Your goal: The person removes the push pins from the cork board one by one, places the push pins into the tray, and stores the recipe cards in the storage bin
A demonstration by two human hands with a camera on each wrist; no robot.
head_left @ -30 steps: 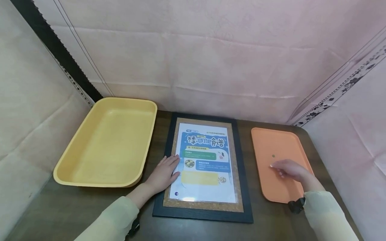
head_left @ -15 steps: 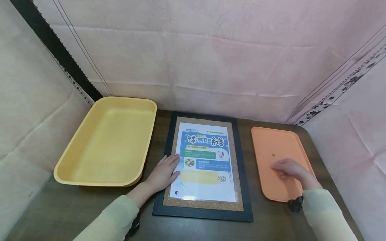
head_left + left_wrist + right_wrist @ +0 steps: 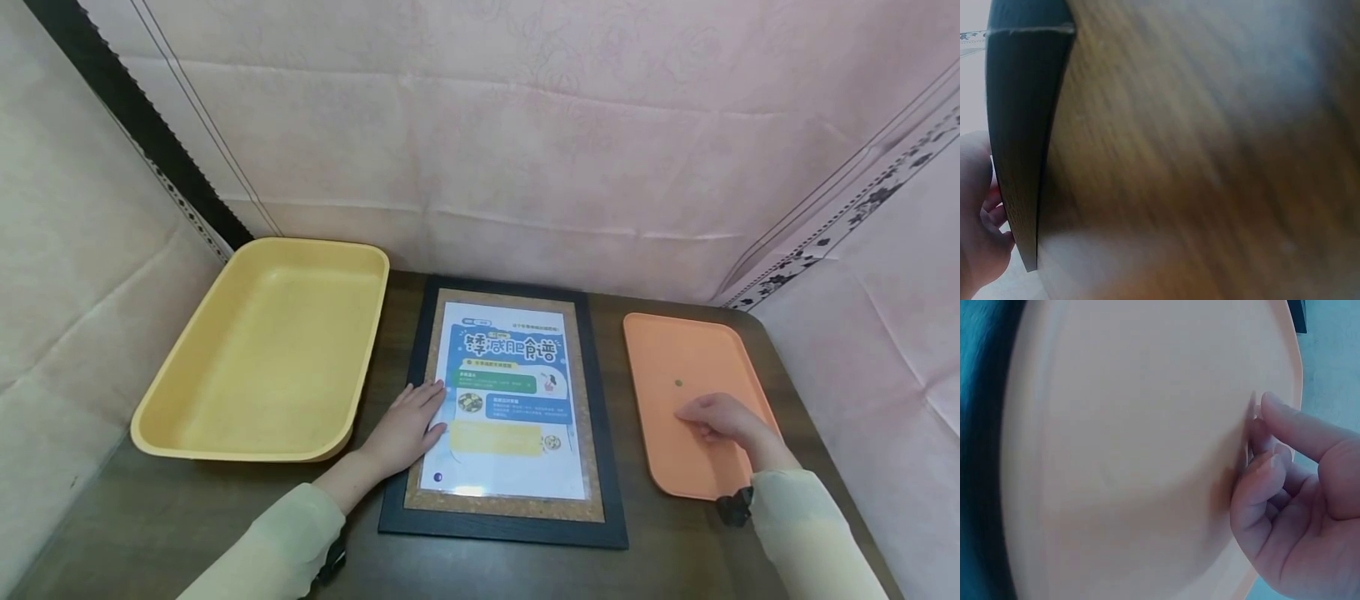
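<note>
In the head view my left hand (image 3: 403, 429) rests flat across the left side of a black-framed cork board (image 3: 525, 518), fingertips on a printed sheet (image 3: 502, 462). A small round purple pushpin head (image 3: 438, 477) shows at the sheet's lower left corner. My right hand (image 3: 720, 421) is low over an orange tray (image 3: 660, 350), thumb and fingers brought together. The right wrist view shows a tiny pale piece (image 3: 1257, 412) between thumb tip and finger; its kind cannot be told. A small green thing (image 3: 678, 383) lies on the tray just beyond the fingers.
A large yellow tray (image 3: 255, 350) stands on the dark wooden table (image 3: 217, 508), left of the board. Pale cloth walls (image 3: 525, 167) enclose the table at the back and both sides. Strips of table show between the board and each tray.
My left hand keeps its place on the board. The right hand stays over the tray with very slight movement; the white speck at its fingertips is no longer visible from the head.
</note>
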